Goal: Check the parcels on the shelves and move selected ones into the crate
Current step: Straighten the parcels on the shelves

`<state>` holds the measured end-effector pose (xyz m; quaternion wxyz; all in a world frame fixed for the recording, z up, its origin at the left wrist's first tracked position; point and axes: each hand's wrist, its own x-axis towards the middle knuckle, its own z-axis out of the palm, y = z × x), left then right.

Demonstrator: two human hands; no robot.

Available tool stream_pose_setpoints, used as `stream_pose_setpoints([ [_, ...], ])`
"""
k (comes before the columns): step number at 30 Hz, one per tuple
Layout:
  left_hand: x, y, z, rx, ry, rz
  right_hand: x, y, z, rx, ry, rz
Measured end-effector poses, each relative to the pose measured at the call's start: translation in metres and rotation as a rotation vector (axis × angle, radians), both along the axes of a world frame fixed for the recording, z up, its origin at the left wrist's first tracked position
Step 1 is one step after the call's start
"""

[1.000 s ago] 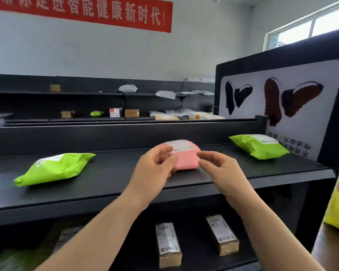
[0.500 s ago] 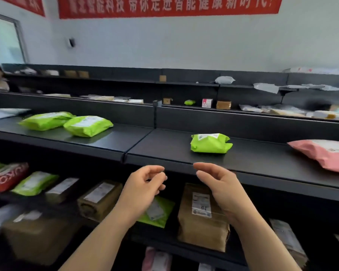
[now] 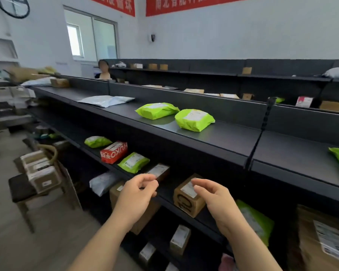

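Daylight came through the window [image 3: 90, 36] at the back left and lit the white walls [image 3: 233, 36] brightly. The top shelf [image 3: 223, 137] carried a soft sheen; the lower shelves [image 3: 170, 192] lay in deep shadow. Straight lines bowed toward the edges. The brown parcel [image 3: 321, 237] at the lower right was smeared with blur.

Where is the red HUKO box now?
Head view, left of centre: the red HUKO box lies on the second shelf, between the far green parcel and the near green parcel.
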<state>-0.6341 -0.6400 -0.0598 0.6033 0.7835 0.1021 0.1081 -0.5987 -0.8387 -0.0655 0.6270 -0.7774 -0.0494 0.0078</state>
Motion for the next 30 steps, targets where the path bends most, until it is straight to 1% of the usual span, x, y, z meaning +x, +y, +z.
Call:
stream_pose_setpoints([
  [4,0.013,0.044,-0.014,-0.048,0.017,0.098,0.033,0.046,-0.011,-0.016,0.052,0.085],
  [7,0.031,0.074,-0.022,-0.035,0.040,0.153,0.066,0.080,-0.018,-0.002,0.073,0.140],
  [13,0.098,0.131,-0.025,-0.054,0.053,0.269,0.147,0.144,-0.024,0.003,0.119,0.183],
  [19,0.160,0.186,-0.041,-0.050,0.062,0.374,0.230,0.207,-0.038,0.035,0.128,0.278],
  [25,0.192,0.251,-0.059,-0.118,0.090,0.463,0.277,0.285,-0.058,-0.007,0.217,0.313],
  [30,0.225,0.322,-0.073,-0.144,0.101,0.475,0.316,0.356,-0.069,-0.031,0.180,0.347],
])
